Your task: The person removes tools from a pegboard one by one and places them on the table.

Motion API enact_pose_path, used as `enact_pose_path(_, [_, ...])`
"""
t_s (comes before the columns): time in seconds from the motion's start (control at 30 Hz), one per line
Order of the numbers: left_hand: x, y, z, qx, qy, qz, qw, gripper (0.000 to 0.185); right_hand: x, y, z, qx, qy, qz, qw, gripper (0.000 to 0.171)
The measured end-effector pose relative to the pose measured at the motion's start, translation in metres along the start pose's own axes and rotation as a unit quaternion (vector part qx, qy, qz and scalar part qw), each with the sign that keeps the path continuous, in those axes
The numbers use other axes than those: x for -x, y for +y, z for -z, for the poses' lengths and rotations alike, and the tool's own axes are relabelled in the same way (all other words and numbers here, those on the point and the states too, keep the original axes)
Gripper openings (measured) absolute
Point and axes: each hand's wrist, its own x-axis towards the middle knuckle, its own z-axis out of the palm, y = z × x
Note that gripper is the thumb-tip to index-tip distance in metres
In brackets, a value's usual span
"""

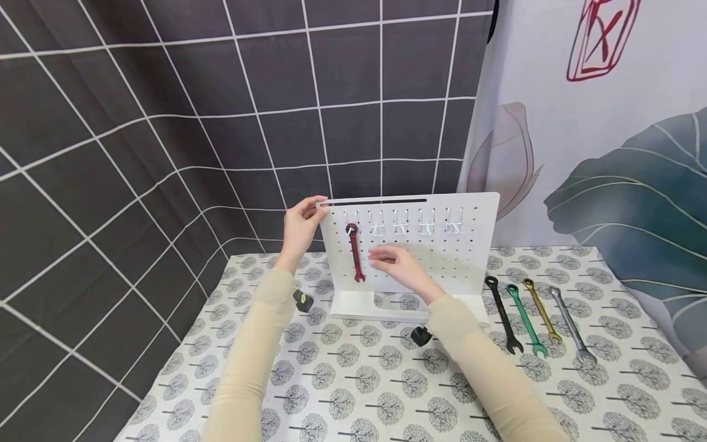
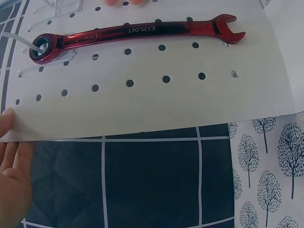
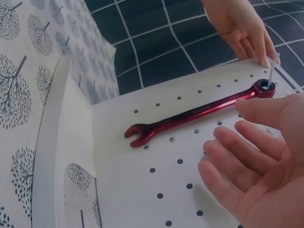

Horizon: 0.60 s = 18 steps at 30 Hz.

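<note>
Red wrench (image 1: 356, 255): hung by its ring end from the leftmost hook (image 1: 350, 222) of the pegboard (image 1: 442, 270), open jaw end pointing down, shaft flat against the board face. Lettering on the shaft showed in the left wrist view (image 2: 137, 32).

Pegboard: white, perforated, stood upright on its own base plate at the back of the table (image 1: 353, 380). A slot ran along its top edge.

Hooks: a row of white wire hooks ran across the upper part of the pegboard; those to the right of the red wrench carried nothing.

Left hand (image 1: 301, 224): held the top left corner of the pegboard, thumb and fingers pinching the edge, just left of the red wrench's ring end.

Right hand (image 1: 394, 264): in front of the pegboard face, just right of the red wrench, fingers spread and relaxed, holding nothing (image 3: 256, 166). It did not touch the wrench.

Four wrenches on table: black wrench (image 1: 504, 314), green wrench (image 1: 527, 320), gold wrench (image 1: 542, 310) and silver wrench (image 1: 573, 325) lay side by side to the right of the pegboard base, ring ends towards the back.

Wrist devices: a small black unit (image 1: 303, 300) sat left of the pegboard base, another (image 1: 421, 336) in front of it, each by a forearm.

Table cover: white cloth printed with small trees.
</note>
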Motion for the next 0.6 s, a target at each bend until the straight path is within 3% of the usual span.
enact_pose_path(0.6, [0.0,-0.001,0.001,-0.01,0.001,-0.001,0.9999,0.027,-0.025,-0.005,-0.023,0.004,-0.008,-0.012,1.0,0.043])
